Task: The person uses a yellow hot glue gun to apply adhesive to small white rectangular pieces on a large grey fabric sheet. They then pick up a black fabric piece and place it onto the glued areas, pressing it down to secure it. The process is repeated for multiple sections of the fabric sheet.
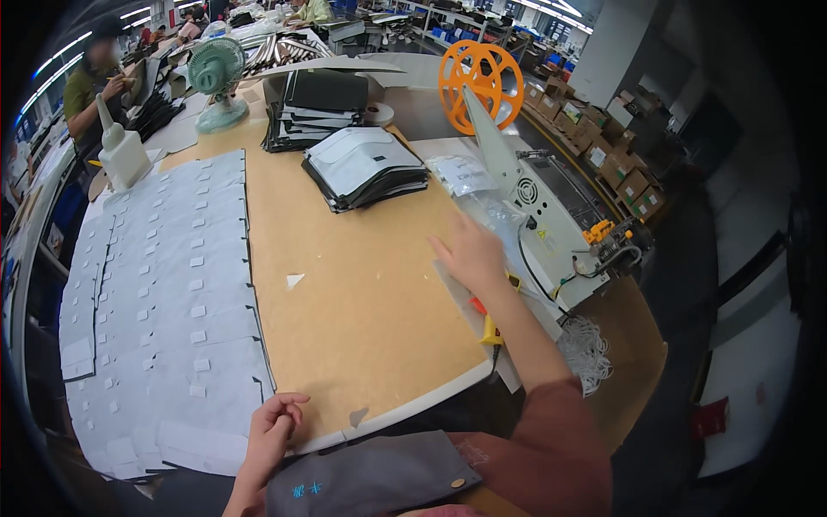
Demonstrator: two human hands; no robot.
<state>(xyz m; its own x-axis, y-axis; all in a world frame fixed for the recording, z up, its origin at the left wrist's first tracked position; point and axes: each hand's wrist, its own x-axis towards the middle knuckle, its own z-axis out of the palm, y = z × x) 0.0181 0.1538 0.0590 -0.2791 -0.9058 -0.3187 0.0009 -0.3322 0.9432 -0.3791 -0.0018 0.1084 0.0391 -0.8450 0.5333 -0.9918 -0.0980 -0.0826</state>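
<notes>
My right hand reaches over the right part of the table, thumb spread from the fingers, with nothing seen in it. It is nearest to the clear plastic bags beside the machine. At the table's near edge, my left hand has loosely bent fingers and nothing visible in them. Next to it on the left lie pale grey sheets with rows of small white tabs and black edges. A stack of grey, black-edged flap pieces stands farther off, and a darker stack sits behind it.
A grey-white machine with an orange reel stands at the right. A yellow-and-black corded tool lies by my right forearm. Far left are a white nozzle bottle and a green fan. A person stands beyond them.
</notes>
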